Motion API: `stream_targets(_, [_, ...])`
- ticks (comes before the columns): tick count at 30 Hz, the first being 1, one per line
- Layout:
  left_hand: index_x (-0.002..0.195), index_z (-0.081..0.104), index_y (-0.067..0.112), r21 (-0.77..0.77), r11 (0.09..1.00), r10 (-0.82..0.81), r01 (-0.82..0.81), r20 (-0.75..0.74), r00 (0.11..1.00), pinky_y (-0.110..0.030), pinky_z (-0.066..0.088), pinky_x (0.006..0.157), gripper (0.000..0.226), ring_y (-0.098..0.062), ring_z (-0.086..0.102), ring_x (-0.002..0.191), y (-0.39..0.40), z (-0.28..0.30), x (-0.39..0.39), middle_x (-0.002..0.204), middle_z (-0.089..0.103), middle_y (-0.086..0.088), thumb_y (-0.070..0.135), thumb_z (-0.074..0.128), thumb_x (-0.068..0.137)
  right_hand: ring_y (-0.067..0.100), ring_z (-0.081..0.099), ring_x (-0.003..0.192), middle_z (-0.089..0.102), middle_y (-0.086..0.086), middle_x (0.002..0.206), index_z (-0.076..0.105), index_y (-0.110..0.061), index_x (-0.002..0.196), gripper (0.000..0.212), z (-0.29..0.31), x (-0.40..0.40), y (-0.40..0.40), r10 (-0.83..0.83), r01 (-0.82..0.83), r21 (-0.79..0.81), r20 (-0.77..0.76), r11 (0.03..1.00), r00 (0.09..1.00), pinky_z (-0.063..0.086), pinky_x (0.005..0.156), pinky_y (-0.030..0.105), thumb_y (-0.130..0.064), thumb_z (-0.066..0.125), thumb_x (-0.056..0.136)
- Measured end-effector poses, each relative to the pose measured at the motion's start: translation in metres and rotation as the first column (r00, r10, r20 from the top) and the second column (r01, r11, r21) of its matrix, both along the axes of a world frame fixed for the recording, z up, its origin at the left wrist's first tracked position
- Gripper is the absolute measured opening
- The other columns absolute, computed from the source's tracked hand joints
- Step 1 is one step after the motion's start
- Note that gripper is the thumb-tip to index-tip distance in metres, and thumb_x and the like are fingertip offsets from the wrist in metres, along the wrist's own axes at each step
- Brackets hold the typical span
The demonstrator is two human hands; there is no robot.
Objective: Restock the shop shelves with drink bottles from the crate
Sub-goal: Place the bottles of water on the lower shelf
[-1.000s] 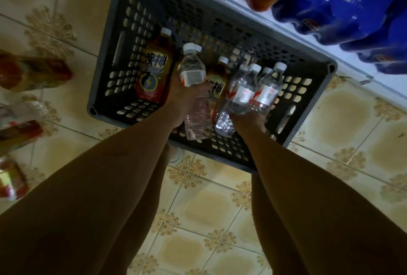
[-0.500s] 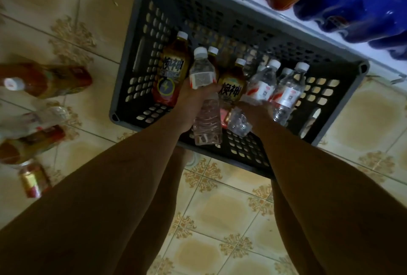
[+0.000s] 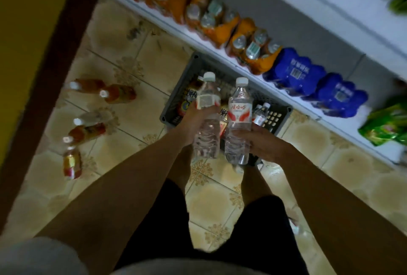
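Two clear water bottles are held upright above the crate [image 3: 174, 107], one in each hand. The left hand [image 3: 193, 120] is wrapped round the middle of the left water bottle [image 3: 207, 118], just under its label; the right hand [image 3: 262, 142] is curled round the lower body of the right water bottle [image 3: 239, 120], fingers behind it. The bottles are just beside each other, perhaps touching.

For a clean placement, both are best kept upright and carried to a free stretch of the lowest shelf [image 3: 330, 118], then set down base first, labels outward, one at a time so that neither is knocked over.

In the grey crate, amber drink bottles [image 3: 191, 96] with dark labels and at least one small water bottle [image 3: 261, 114] are left. The shelf is lined with orange shrink-wrapped packs [image 3: 220, 26] and blue packs [image 3: 295, 72]. Several loose bottles [image 3: 119, 94] are lying on the tiled floor [image 3: 141, 54].
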State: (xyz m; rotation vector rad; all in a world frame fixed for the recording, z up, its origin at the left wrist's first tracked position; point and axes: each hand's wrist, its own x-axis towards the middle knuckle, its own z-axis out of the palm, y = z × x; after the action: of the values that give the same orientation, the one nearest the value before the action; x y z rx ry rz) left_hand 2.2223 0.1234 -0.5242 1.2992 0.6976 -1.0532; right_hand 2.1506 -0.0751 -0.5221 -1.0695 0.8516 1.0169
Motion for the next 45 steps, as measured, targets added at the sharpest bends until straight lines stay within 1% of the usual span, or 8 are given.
stream_targets(7, [0.128,0.060,-0.002,-0.232,0.972,-0.052,0.044,-0.026,0.998,-0.042,0.054,0.086,0.053,-0.033,0.067,0.095,0.056,0.180,0.014,0.110,0.067,-0.019,0.022,0.068,0.082,0.040,0.059,0.124,0.060,0.017,0.137,0.040,-0.022,0.145,0.078,0.169,0.014,0.047,-0.196,0.176,0.162,0.114,0.971,0.974,0.040,0.108,0.063,-0.007,0.078,0.078])
stream_targets(10, [0.110,0.067,0.005,-0.236,0.971,-0.038,0.035,-0.008,0.999,-0.038,0.053,0.084,0.026,-0.024,0.071,0.084,0.076,0.232,0.014,0.097,0.074,-0.011,0.022,0.054,0.096,0.040,0.061,0.121,0.063,0.016,0.133,0.041,-0.026,0.144,0.074,0.216,0.011,0.073,-0.193,0.168,0.145,0.181,0.975,0.964,0.042,0.105,0.065,-0.005,0.071,0.080])
stream_targets(15, [0.105,0.066,0.008,-0.257,0.966,0.030,-0.013,0.062,0.998,-0.034,0.055,0.075,0.033,-0.020,0.072,0.074,0.096,0.296,-0.009,0.087,0.075,-0.008,0.033,0.045,0.101,0.028,0.070,0.109,0.070,0.009,0.124,0.038,-0.025,0.145,0.071,0.282,-0.002,0.110,-0.187,0.163,0.105,0.291,0.981,0.938,0.058,0.085,0.049,-0.013,0.074,0.086])
stream_targets(20, [0.128,0.062,0.003,-0.293,0.951,0.118,-0.094,0.064,0.991,-0.040,0.059,0.080,0.050,-0.028,0.073,0.092,0.106,0.331,-0.055,0.108,0.073,-0.017,0.039,0.058,0.094,0.020,0.074,0.099,0.072,0.004,0.119,0.047,-0.025,0.137,0.071,0.323,-0.030,0.128,-0.170,0.179,0.016,0.404,0.984,0.899,0.059,0.072,0.038,-0.036,0.081,0.076])
stream_targets(23, [0.129,0.061,-0.001,-0.334,0.934,0.139,-0.129,0.007,0.990,-0.048,0.055,0.092,0.053,-0.034,0.069,0.099,0.106,0.345,-0.077,0.115,0.068,-0.021,0.040,0.062,0.095,0.027,0.073,0.102,0.072,0.009,0.118,0.049,-0.021,0.135,0.068,0.335,-0.050,0.134,-0.178,0.186,0.020,0.415,0.982,0.892,0.058,0.086,0.049,-0.038,0.081,0.078])
stream_targets(26, [0.115,0.070,0.003,-0.332,0.931,0.158,-0.149,-0.001,0.987,-0.047,0.057,0.084,0.042,-0.034,0.072,0.088,0.110,0.363,-0.087,0.105,0.072,-0.020,0.037,0.066,0.091,0.031,0.072,0.105,0.072,0.010,0.118,0.051,-0.022,0.133,0.059,0.349,-0.060,0.139,-0.216,0.215,0.053,0.442,0.975,0.870,0.053,0.095,0.055,-0.035,0.079,0.083])
stream_targets(34, [0.129,0.062,0.003,-0.316,0.948,0.068,0.029,0.291,0.954,-0.047,0.056,0.087,0.052,-0.040,0.068,0.108,0.135,0.397,-0.054,0.123,0.067,-0.025,0.037,0.066,0.091,0.023,0.072,0.103,0.071,0.002,0.120,0.050,-0.027,0.135,0.079,0.396,-0.040,0.166,-0.148,0.257,-0.102,0.593,0.961,0.791,0.054,0.094,0.051,-0.051,0.085,0.068])
stream_targets(45, [0.125,0.065,0.012,-0.117,0.956,-0.158,0.268,0.566,0.809,-0.055,0.050,0.101,0.101,-0.034,0.071,0.105,0.207,0.439,0.041,0.113,0.074,-0.015,0.063,0.092,0.042,0.027,0.074,0.096,0.073,0.007,0.113,0.056,-0.019,0.122,0.054,0.424,0.029,0.252,-0.294,0.448,-0.061,0.673,0.892,0.678,0.059,0.086,0.046,-0.041,0.079,0.078])
